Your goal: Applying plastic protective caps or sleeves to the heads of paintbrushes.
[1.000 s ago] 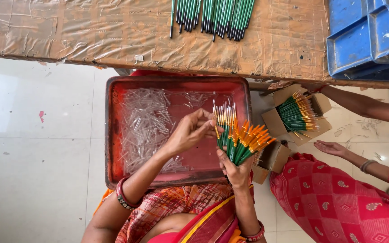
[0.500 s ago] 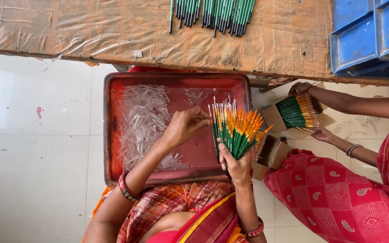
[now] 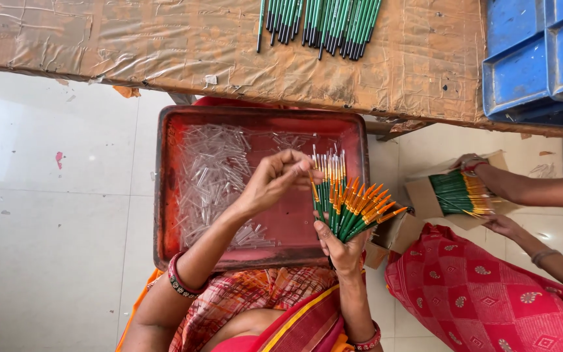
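Pale floor tiles (image 3: 47, 215) lay bare at the left, beside the red tray (image 3: 164, 195) of clear tubes (image 3: 213, 176) on the lap. The left hand (image 3: 275, 182) pinched a brush tip; the right hand (image 3: 345, 251) clamped the fanned brushes (image 3: 350, 205) over the tray's right edge. Further right, another person's hands (image 3: 483, 173) held a bundle. The wooden table (image 3: 164, 39) ran above.

So there's a tray (image 3: 164, 195) on the lap with a heap of little tubes (image 3: 213, 176) in its left half, the brush bundle (image 3: 350, 205) over its right edge, a desk (image 3: 131, 39) beyond carrying more brushes (image 3: 320, 23), bins (image 3: 532, 58) far right.
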